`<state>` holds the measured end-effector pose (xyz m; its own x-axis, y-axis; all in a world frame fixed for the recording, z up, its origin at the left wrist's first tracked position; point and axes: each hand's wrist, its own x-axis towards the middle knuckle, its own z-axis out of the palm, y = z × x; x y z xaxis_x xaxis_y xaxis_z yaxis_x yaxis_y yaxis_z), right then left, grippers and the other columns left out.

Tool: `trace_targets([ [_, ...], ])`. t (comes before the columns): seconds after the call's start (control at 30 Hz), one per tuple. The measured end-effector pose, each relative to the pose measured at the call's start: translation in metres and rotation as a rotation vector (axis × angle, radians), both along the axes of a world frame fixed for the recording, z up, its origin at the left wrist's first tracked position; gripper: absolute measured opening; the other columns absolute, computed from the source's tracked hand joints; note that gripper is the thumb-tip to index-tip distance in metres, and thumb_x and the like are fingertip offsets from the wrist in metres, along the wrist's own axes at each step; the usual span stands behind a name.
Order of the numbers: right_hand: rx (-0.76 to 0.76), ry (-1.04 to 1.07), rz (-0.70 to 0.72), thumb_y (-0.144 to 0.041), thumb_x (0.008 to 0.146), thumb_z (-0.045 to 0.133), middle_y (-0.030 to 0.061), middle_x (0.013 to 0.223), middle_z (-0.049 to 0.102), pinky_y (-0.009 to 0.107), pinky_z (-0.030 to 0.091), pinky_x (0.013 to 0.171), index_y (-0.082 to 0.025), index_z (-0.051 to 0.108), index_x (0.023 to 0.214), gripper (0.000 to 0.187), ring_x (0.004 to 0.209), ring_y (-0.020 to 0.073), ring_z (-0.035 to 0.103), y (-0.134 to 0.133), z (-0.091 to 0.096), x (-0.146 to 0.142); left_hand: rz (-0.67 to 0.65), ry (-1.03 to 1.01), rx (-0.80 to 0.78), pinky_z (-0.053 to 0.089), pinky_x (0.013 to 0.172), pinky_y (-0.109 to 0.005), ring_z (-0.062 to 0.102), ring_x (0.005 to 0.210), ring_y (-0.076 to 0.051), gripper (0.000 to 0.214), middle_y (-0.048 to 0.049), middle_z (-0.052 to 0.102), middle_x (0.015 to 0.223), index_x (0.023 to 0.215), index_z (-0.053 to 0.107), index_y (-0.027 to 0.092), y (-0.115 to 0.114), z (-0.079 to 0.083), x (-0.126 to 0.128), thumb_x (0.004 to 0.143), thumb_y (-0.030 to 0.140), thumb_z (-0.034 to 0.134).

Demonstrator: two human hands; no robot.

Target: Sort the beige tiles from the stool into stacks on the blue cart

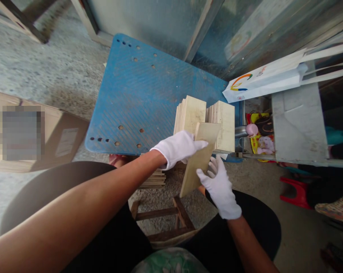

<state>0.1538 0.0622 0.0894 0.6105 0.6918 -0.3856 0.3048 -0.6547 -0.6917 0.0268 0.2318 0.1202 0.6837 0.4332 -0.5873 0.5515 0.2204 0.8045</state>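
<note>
Both my hands wear white gloves. My left hand point(178, 148) grips the upper left edge of a thin pale wooden board point(201, 157), thumb laid across its face. My right hand point(219, 185) supports the board's lower right edge with fingers spread against it. The board is tilted upright in front of two stacks of similar boards point(205, 117) standing on edge at the near right corner of a blue table point(137, 91).
A cardboard box point(60, 140) lies on the floor at the left. A white paper bag point(265, 77) rests on a grey cabinet point(299, 121) to the right. A wooden stool frame point(171, 220) and more boards point(154, 180) sit below my hands. A red stool point(296, 191) stands at right.
</note>
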Motion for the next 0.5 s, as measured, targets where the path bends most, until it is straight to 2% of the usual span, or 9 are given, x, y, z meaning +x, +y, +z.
trace_targets([
  [0.13, -0.262, -0.271, 0.119, -0.064, 0.052, 0.075, 0.0187, 0.149, 0.033, 0.053, 0.04, 0.102, -0.02, 0.018, 0.151, 0.123, 0.125, 0.0402, 0.047, 0.011, 0.006, -0.025, 0.16, -0.053, -0.097, 0.052, 0.058, -0.025, 0.067, 0.07, -0.018, 0.035, -0.0116, 0.071, 0.085, 0.1, 0.065, 0.007, 0.001, -0.003, -0.001, 0.087, 0.039, 0.057],
  [0.2, -0.331, -0.358, 0.136, -0.065, 0.049, 0.075, 0.0179, 0.151, 0.029, 0.053, 0.04, 0.103, -0.019, 0.015, 0.152, 0.128, 0.127, 0.0419, 0.044, 0.02, 0.011, -0.032, 0.193, -0.067, -0.134, 0.053, 0.058, -0.025, 0.068, 0.071, -0.018, 0.035, -0.0119, 0.072, 0.083, 0.1, 0.065, 0.007, 0.001, -0.003, -0.002, 0.086, 0.039, 0.058],
  [0.3, -0.351, -0.413, 0.154, -0.066, 0.048, 0.074, 0.0174, 0.151, 0.029, 0.052, 0.042, 0.101, -0.017, 0.013, 0.152, 0.129, 0.129, 0.0413, 0.042, 0.032, 0.012, -0.035, 0.194, -0.067, -0.144, 0.053, 0.06, -0.025, 0.069, 0.073, -0.02, 0.036, -0.0117, 0.072, 0.082, 0.099, 0.065, 0.008, 0.0, -0.002, -0.005, 0.086, 0.042, 0.058],
  [0.5, -0.336, -0.464, 0.165, -0.06, 0.053, 0.073, 0.0189, 0.144, 0.04, 0.049, 0.045, 0.097, -0.015, 0.021, 0.15, 0.118, 0.122, 0.0391, 0.05, 0.048, 0.012, -0.033, 0.222, -0.065, -0.03, 0.052, 0.061, -0.027, 0.067, 0.074, -0.019, 0.037, -0.0102, 0.071, 0.078, 0.095, 0.066, 0.01, 0.002, -0.007, -0.001, 0.087, 0.045, 0.054],
])
